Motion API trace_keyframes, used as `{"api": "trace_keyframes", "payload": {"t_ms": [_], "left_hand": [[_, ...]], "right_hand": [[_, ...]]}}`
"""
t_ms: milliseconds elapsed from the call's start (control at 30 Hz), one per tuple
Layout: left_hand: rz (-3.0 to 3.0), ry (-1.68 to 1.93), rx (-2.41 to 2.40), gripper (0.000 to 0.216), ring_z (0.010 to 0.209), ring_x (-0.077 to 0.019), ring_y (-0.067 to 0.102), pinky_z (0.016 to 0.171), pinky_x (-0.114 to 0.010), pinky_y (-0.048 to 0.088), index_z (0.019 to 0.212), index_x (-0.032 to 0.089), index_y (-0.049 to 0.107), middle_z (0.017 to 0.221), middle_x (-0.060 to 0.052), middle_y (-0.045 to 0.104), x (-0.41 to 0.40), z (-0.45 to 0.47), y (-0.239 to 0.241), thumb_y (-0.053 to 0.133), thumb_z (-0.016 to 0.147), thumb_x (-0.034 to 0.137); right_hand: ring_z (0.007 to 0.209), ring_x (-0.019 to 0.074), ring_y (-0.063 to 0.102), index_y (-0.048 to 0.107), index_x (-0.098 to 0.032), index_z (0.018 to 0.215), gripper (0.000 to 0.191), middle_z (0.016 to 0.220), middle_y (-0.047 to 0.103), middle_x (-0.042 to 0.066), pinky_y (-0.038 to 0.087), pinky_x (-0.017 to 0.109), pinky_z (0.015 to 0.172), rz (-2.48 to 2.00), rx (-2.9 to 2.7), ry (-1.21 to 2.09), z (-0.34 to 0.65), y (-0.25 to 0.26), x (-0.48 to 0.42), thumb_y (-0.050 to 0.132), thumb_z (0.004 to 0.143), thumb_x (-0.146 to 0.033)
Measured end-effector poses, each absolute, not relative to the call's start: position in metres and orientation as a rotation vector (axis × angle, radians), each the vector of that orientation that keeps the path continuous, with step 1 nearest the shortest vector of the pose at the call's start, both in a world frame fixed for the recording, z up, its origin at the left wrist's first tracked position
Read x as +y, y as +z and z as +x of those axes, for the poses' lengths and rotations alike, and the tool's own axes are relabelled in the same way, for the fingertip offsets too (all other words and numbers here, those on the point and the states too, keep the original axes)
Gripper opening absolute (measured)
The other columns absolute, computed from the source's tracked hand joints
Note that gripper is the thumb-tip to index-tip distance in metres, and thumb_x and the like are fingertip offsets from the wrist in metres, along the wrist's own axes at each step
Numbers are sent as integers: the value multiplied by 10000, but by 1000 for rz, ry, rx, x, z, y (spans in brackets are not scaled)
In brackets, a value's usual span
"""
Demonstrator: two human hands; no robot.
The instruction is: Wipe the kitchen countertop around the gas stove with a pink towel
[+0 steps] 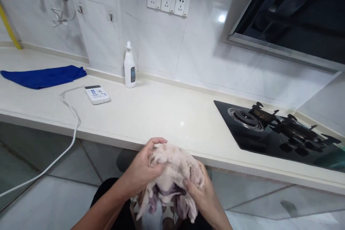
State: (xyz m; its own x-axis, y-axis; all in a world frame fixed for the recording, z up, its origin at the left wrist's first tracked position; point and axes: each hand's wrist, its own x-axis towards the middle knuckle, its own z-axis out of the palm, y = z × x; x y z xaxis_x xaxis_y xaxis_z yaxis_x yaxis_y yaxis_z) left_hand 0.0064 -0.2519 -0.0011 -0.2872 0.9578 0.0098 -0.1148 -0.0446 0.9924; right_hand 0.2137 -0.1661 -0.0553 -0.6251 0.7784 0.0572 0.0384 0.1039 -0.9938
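Observation:
A crumpled pale pink cloth (172, 172) with purple patches is bunched in front of me, just below the counter's front edge. My left hand (141, 167) grips its left side, with the fingers curled over the top. My right hand (198, 196) grips the lower right side, and the thumb presses into the folds. The lower part of the cloth hangs down between my hands, over patterned clothing.
On the pale stone countertop (145, 115) are a blue towel (43, 77), a white pump bottle (129, 66) and a white plugged-in device (97, 94) with a white cable (74, 125) running to the floor. A black gas hob (272, 131) lies to the right.

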Motion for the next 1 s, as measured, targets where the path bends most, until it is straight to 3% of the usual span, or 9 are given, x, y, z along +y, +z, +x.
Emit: {"api": "trace_keyframes", "payload": {"t_ms": [133,233,300,400,600,733,900,1000], "left_hand": [[1271,1418,1650,406,691,-127,600,631,-209,466,1100,222,624,820,37,663,-259,-21,-2,606,695,208],[1540,1303,1806,380,868,-187,704,792,-244,528,1038,221,726,960,-10,770,-265,-35,-7,548,702,208],[1617,1282,1856,375,1004,-225,729,904,-264,538,1064,219,762,1069,-36,798,-269,-44,-10,543,761,246],[1608,1296,1891,378,1042,-244,741,952,-271,541,1152,224,773,1128,-52,806,-277,-56,-16,555,880,372],[1408,1338,1864,447,1042,-260,735,910,-267,558,1195,239,765,1164,-50,799,-288,-71,-19,582,937,555],[1327,1293,1766,472,1019,-271,732,891,-282,566,1124,216,781,1106,-60,805,-286,-68,-17,589,935,603],[1148,1324,1529,446,1024,-255,737,879,-277,579,1077,223,789,1099,-53,806,-287,-60,-7,639,919,612],[1081,1370,1482,456,999,-250,739,865,-275,584,1036,201,797,1068,-66,812,-286,-59,3,704,869,615]], "right_hand": [[1068,238,669,674,-233,1259,382,1207,720,71,517,326,949,-806,-2157,1329,245,-63,-147,493,1024,-473],[1089,258,669,725,-239,1213,373,1175,729,85,515,341,952,-832,-2257,1157,261,-72,-135,490,1015,-449],[1116,268,667,734,-243,1215,387,1196,727,96,515,354,970,-874,-2240,1081,269,-74,-128,490,1006,-458],[1094,263,679,751,-251,1170,399,1175,736,91,519,341,946,-920,-2228,1054,280,-67,-121,482,1004,-494],[923,234,668,739,-237,959,398,954,722,43,511,288,793,-1003,-2146,1108,286,-49,-119,568,946,-597],[651,167,526,559,-226,687,492,661,523,-15,427,259,610,-1035,-2151,1114,279,-50,-118,583,920,-659],[783,169,566,585,-228,796,466,889,610,17,476,265,727,-910,-2080,1185,282,-46,-120,499,999,-638],[702,162,523,572,-243,796,454,764,556,-17,485,263,683,-954,-1984,1264,283,-48,-118,539,985,-655]]}}
